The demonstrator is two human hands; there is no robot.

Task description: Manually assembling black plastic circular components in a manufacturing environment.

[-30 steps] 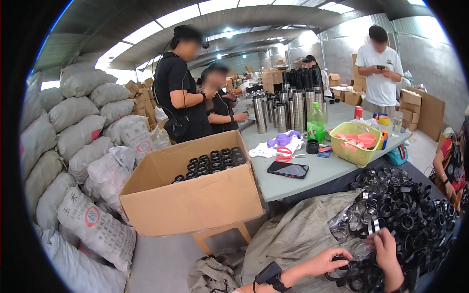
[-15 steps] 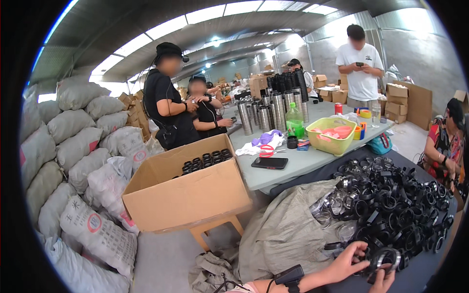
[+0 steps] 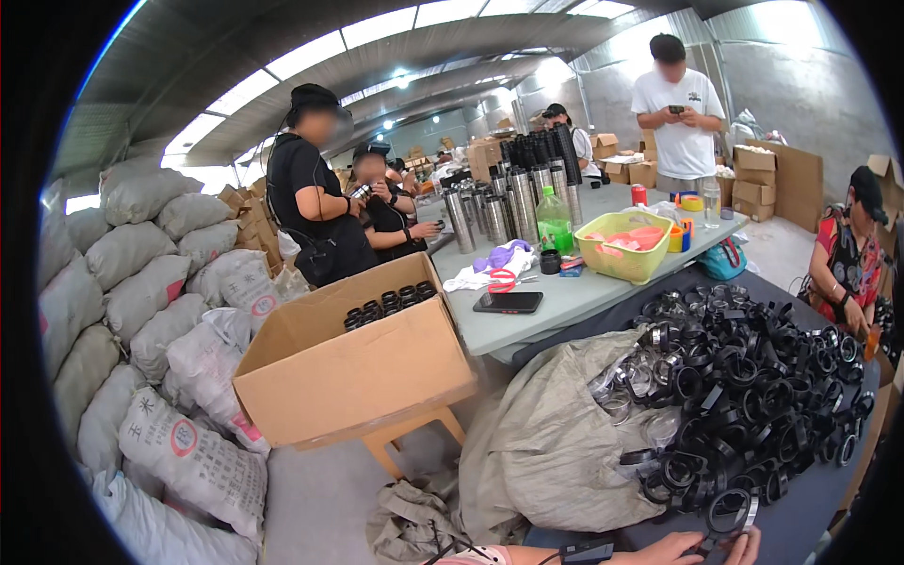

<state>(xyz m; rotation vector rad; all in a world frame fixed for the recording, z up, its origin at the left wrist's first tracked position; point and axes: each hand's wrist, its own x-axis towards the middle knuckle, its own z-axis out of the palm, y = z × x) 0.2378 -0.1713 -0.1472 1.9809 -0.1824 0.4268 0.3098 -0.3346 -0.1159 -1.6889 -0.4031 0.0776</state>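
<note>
Nearby, a brown cardboard box (image 3: 353, 386) holds black cylinders (image 3: 391, 303) beside a grey desk (image 3: 584, 303); right grip (image 3: 744, 548) pinches a round black ring (image 3: 712, 511), left grip (image 3: 673, 548) unclear.

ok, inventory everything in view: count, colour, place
Loose rings: many, mostly black, right heap
Held ring: one, black, lower right
Woven sacks: many, whitish, left
Large carton: one, brown, on stool
Table: one, greyish, centre
Metal cylinders: many, silver, table
Plastic bottle: one, green, table
Basket: one, lime, table
Smartphone: one, black, table
Scissors: one pair, red, table
Drinks can: one, red, table
Sacking: one sheet, beige, beside rings
People: at least five, mixed clothing, behind and right
Left hand: one, bare, at held ring
Right hand: one, bare, on held ring
</note>
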